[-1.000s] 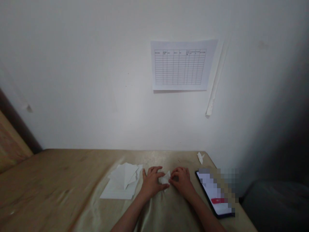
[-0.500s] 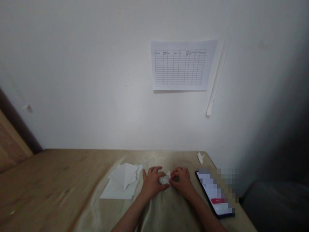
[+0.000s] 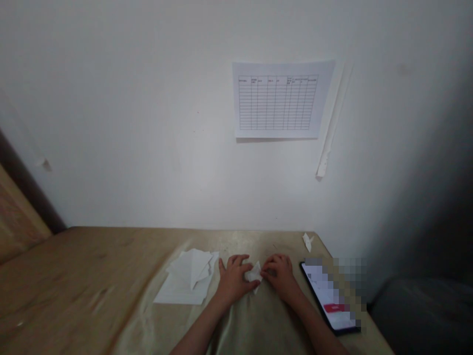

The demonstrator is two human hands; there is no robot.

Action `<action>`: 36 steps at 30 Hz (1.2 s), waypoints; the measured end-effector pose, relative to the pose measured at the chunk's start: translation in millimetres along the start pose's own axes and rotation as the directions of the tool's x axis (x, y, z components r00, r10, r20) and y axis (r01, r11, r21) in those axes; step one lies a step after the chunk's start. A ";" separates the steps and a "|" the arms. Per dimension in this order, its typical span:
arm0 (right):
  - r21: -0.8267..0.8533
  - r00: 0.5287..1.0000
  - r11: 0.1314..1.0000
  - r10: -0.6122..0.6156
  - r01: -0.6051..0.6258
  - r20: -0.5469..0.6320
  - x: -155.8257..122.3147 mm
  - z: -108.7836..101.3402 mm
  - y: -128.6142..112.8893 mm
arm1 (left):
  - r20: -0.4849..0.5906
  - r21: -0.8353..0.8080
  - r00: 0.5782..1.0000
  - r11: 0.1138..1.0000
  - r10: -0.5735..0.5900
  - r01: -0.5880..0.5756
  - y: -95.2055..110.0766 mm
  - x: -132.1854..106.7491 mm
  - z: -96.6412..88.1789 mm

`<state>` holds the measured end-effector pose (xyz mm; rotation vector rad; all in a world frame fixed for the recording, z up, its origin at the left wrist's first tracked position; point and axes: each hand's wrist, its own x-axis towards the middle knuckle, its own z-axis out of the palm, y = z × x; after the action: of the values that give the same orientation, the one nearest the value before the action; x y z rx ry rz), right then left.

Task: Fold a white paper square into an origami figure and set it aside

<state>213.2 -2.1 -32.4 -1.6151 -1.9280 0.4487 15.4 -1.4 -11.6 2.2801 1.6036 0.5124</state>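
Thumb and forefinger of the left hand (image 3: 232, 281) are gripping the folded paper (image 3: 254, 272) at lower centre; the right hand (image 3: 281, 273) is pinching its right edge. Both forearms (image 3: 201, 318) are slanting inward, running out of frame below. Fingers are partly hiding the paper; the phone (image 3: 328, 297), lower right, is appearing half pixelated.

Left hand (image 3: 234, 279) and right hand (image 3: 279, 272) at small folded paper (image 3: 254, 272); phone (image 3: 328, 301) beyond right hand.

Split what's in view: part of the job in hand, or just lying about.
Job in hand:
small folded paper, held between left hand and right hand
white paper stack, probably

Apparently just about:
phone
small paper shape beyond the phone
wall-mounted printed sheet
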 end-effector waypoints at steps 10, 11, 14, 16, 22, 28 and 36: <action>0.089 0.999 0.995 -0.031 0.033 -0.023 2.3 -1.4 8.7 | -0.065 -0.095 0.998 0.995 -0.013 0.006 3.4 0.7 -1.4; 0.088 0.999 0.996 -0.029 0.030 -0.017 2.4 -1.2 9.1 | -0.065 -0.096 0.998 0.995 -0.009 0.002 3.9 0.7 -1.4; 0.073 1.000 0.997 -0.018 0.019 -0.008 2.7 0.2 8.9 | -0.064 -0.092 0.998 0.996 0.005 -0.011 4.5 0.8 -1.7; 0.062 1.000 0.998 -0.013 0.014 -0.019 2.5 1.4 8.0 | -0.070 -0.088 0.997 0.996 0.013 -0.019 4.4 0.7 -2.0; 0.051 0.999 0.998 -0.030 0.031 -0.033 0.9 1.6 4.6 | -0.076 -0.099 0.997 0.995 -0.007 0.000 3.9 1.3 -2.1; 0.089 0.999 0.995 -0.037 0.038 -0.010 1.1 -0.1 3.9 | -0.139 -0.177 0.990 0.984 -0.036 0.011 1.3 3.7 1.9; 0.106 0.998 0.993 -0.062 0.060 0.018 1.3 0.7 0.5 | -0.194 -0.214 0.980 0.977 -0.045 0.003 3.5 4.6 -0.1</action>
<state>213.1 -0.6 -32.9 -1.4862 -1.9301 0.5356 19.8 1.7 -9.4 2.1035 1.5767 0.8845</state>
